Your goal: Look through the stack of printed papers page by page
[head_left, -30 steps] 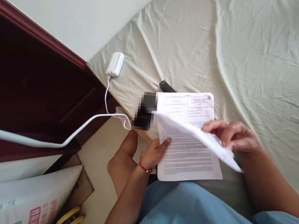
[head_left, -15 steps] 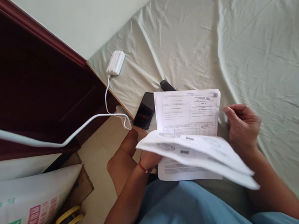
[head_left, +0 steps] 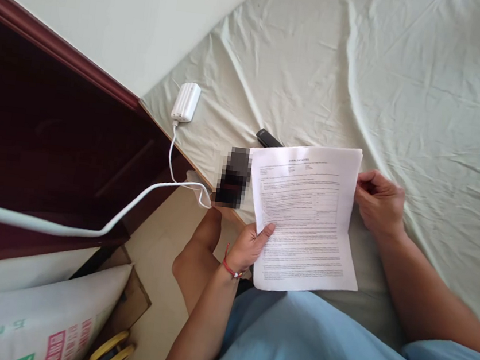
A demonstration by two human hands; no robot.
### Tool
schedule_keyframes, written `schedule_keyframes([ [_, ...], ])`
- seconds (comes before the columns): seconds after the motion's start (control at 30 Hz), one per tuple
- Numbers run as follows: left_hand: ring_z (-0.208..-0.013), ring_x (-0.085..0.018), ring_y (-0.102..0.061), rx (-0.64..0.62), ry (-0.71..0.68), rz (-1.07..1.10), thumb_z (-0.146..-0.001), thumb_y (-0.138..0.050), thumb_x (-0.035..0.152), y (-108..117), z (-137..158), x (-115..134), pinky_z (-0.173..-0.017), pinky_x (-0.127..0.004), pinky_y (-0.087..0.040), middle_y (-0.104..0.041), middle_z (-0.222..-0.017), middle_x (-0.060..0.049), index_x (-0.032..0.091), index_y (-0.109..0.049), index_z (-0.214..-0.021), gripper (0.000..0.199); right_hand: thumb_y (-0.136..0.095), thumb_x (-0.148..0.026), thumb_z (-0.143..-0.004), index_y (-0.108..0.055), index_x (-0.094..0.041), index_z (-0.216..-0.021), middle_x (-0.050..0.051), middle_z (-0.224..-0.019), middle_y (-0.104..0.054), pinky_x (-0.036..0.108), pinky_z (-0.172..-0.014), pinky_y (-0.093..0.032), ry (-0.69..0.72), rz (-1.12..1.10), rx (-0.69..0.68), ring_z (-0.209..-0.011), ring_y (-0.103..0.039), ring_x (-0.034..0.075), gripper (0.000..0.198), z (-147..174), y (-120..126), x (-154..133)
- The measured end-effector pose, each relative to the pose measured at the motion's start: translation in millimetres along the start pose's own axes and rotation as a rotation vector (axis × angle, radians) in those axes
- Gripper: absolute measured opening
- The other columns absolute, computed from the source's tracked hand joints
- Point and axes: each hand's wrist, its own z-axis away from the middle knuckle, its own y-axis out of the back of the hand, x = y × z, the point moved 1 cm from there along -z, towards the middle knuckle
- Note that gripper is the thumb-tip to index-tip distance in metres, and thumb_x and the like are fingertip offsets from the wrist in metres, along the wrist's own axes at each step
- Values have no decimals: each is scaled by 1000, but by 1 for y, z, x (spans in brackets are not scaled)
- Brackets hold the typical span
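Observation:
A stack of printed white paper sheets point(head_left: 305, 216) lies flat on the pale green bedsheet point(head_left: 407, 78) in front of me. My left hand point(head_left: 249, 247), with a red string on its wrist, pinches the stack's left edge with the thumb on top. My right hand point(head_left: 378, 201) grips the stack's upper right edge. A dark phone point(head_left: 234, 176) rests on the bed just left of the papers. The end of a small black object point(head_left: 267, 138) sticks out from behind the stack's top edge.
A white charger block point(head_left: 186, 102) sits near the bed's corner, its white cable point(head_left: 87, 226) running left across a dark red wooden headboard point(head_left: 53, 141). A printed white sack point(head_left: 33, 318) and a cardboard box point(head_left: 131, 295) stand on the floor at lower left. My blue clothing fills the bottom.
The lifted sheets have come down flat onto the stack. My right hand moved from under the raised pages to the stack's upper right edge. My left hand stayed on the left edge.

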Motion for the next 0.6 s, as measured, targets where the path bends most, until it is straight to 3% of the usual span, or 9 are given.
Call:
schedule_keyframes([
  [0.13,-127,-34,-73,10,8,6,-93,-71,68,0,0,-1,-121,-51,-50,-76,-137,-16,12,-78,-127,65,-83,-43,-85,-73,-25,-80,-4,-65,-58,29,-55,-37,-29,-62,32,-58,-49,13,21,1,-3,-6],
  [0.27,-125,-34,-74,8,21,3,-92,-72,69,-1,-1,1,-118,-51,-52,-77,-135,-17,11,-79,-126,68,-89,-41,-81,-76,-27,-103,-4,-71,-64,28,-54,-41,-20,-190,55,-59,-53,13,29,3,-6,-10],
  [0.4,-125,-34,-73,2,24,20,-91,-72,69,-3,-1,3,-120,-52,-51,-76,-136,-18,11,-79,-127,68,-89,-39,-83,-75,-26,-88,-2,-76,-64,29,-57,-44,53,-172,87,-62,-53,12,20,2,-5,-12],
  [0.5,-126,-35,-73,8,40,44,-90,-74,68,-3,0,5,-121,-53,-50,-77,-135,-18,11,-79,-127,68,-93,-39,-80,-77,-28,-82,0,-87,-68,32,-69,-51,120,-324,13,-75,-60,15,19,1,-4,-15],
  [0.6,-124,-36,-74,-6,89,62,-90,-74,69,-4,1,8,-119,-54,-52,-78,-132,-19,10,-78,-126,70,-95,-38,-77,-80,-30,-82,0,-97,-73,36,-85,-57,73,-610,-169,-91,-68,19,18,2,-1,-18],
])
